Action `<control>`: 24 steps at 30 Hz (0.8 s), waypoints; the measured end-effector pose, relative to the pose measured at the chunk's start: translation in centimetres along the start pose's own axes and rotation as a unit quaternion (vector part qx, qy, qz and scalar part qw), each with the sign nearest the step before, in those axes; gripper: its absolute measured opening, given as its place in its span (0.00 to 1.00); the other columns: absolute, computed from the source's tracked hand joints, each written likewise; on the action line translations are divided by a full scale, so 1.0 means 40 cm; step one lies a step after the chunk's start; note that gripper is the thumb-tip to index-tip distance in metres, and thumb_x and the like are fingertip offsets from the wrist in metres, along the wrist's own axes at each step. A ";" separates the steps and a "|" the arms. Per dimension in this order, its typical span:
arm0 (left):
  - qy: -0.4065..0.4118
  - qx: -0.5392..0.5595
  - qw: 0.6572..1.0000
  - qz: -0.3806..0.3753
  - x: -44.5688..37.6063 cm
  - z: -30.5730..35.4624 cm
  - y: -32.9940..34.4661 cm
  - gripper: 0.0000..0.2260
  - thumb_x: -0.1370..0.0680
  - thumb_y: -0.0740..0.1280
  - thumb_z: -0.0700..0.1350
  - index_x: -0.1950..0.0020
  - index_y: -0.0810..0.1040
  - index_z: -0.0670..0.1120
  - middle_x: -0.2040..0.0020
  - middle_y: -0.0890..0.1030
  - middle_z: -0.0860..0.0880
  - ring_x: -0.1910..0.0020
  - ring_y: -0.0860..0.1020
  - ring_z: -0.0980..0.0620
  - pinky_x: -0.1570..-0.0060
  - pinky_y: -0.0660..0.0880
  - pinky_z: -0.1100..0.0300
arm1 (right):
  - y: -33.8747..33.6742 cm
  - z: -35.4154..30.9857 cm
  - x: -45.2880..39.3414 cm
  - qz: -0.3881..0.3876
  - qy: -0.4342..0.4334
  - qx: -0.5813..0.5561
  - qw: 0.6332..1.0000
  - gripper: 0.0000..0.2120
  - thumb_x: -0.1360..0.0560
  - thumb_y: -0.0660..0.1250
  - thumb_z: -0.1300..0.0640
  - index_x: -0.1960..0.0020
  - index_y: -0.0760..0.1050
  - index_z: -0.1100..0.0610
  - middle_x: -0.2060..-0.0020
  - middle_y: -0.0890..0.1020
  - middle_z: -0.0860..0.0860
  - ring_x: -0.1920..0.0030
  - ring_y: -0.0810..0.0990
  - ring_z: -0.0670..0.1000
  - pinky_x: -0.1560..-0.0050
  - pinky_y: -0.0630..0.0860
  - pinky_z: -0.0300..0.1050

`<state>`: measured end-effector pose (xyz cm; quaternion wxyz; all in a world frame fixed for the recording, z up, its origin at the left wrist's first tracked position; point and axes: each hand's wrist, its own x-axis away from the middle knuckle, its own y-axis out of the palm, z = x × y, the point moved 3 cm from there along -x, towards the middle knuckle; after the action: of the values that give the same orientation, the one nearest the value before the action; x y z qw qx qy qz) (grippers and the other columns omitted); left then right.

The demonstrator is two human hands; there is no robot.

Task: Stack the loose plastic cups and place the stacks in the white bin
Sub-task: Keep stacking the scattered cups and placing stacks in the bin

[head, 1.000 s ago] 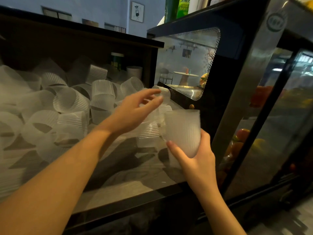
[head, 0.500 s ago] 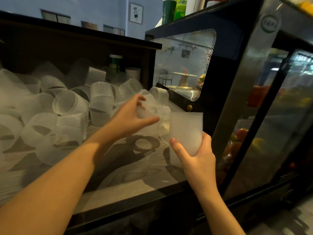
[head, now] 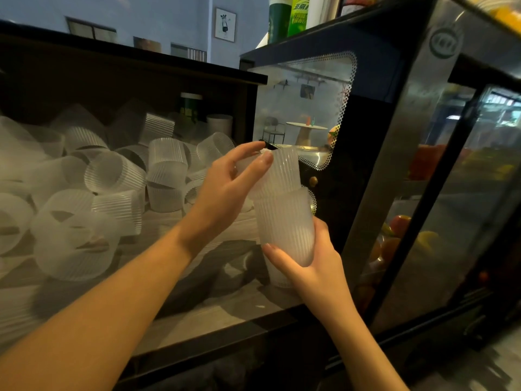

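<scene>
Loose cups (head: pixel 118 176) piled on shelf (head: pixel 225 311) at left. Left hand (head: pixel 228 187) pinches upper cup (head: pixel 282 170) by its rim, seated partway into lower cup (head: pixel 284 227). Right hand (head: pixel 313 266) wraps lower cup, near glass cooler (head: pixel 423 165).

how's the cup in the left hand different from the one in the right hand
The upper cup, pinched near its rim by the left hand, sits only partly nested and tilted; the lower cup is upright, gripped round its base by the right hand. The upper cup shows only its top half; the lower cup's wall shows almost fully. Both are frosted, ribbed plastic.
</scene>
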<state>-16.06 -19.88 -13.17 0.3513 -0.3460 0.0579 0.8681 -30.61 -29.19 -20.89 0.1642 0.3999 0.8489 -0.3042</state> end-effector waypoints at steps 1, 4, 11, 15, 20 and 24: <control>0.008 -0.011 1.000 0.001 0.000 0.002 -0.002 0.28 0.26 0.63 0.62 0.29 0.72 0.50 0.37 0.77 0.55 0.39 0.76 0.60 0.43 0.77 0.61 | 0.000 -0.001 0.000 -0.001 -0.001 0.001 1.000 0.45 0.40 0.69 0.29 0.28 0.59 0.43 0.45 0.72 0.38 0.47 0.77 0.41 0.54 0.82 0.45; 0.054 -0.066 0.996 0.007 0.005 0.012 -0.004 0.28 0.28 0.60 0.65 0.32 0.71 0.54 0.41 0.75 0.60 0.43 0.75 0.66 0.50 0.77 0.67 | 0.005 -0.006 0.002 -0.007 -0.007 0.009 1.000 0.42 0.40 0.69 0.28 0.31 0.59 0.41 0.46 0.72 0.36 0.47 0.76 0.39 0.54 0.82 0.44; 0.095 -0.095 0.991 -0.011 0.006 0.018 -0.001 0.26 0.26 0.61 0.64 0.32 0.71 0.52 0.43 0.75 0.61 0.45 0.75 0.67 0.54 0.75 0.71 | 0.005 -0.012 0.008 -0.012 -0.018 0.004 1.000 0.41 0.40 0.70 0.31 0.33 0.60 0.41 0.48 0.71 0.33 0.46 0.74 0.34 0.57 0.80 0.37; 0.120 -0.181 0.970 -0.105 0.012 0.022 0.020 0.27 0.25 0.58 0.65 0.32 0.73 0.52 0.41 0.75 0.59 0.42 0.72 0.65 0.47 0.72 0.69 | 0.001 -0.014 0.011 -0.014 -0.001 -0.040 0.999 0.38 0.39 0.73 0.37 0.35 0.62 0.45 0.47 0.73 0.39 0.47 0.75 0.35 0.58 0.80 0.36; 0.049 -0.155 0.968 -0.192 0.027 0.006 0.052 0.29 0.22 0.50 0.66 0.23 0.60 0.57 0.34 0.70 0.62 0.42 0.65 0.80 0.46 0.61 0.83 | -0.012 -0.011 0.014 0.040 0.010 -0.096 0.995 0.38 0.41 0.72 0.35 0.36 0.65 0.48 0.48 0.75 0.42 0.49 0.78 0.39 0.59 0.81 0.40; 0.023 -0.150 0.985 -0.085 0.019 -0.039 0.041 0.29 0.22 0.54 0.65 0.24 0.63 0.54 0.35 0.76 0.54 0.43 0.75 0.65 0.46 0.73 0.72 | -0.038 -0.001 0.022 0.105 0.017 -0.176 0.979 0.35 0.40 0.73 0.36 0.37 0.67 0.45 0.49 0.78 0.40 0.48 0.80 0.43 0.57 0.81 0.42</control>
<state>-16.62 -21.22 -15.07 0.3664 -0.4182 -0.0942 0.8259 -32.32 -29.40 -20.74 0.2490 0.4564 0.8452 -0.1241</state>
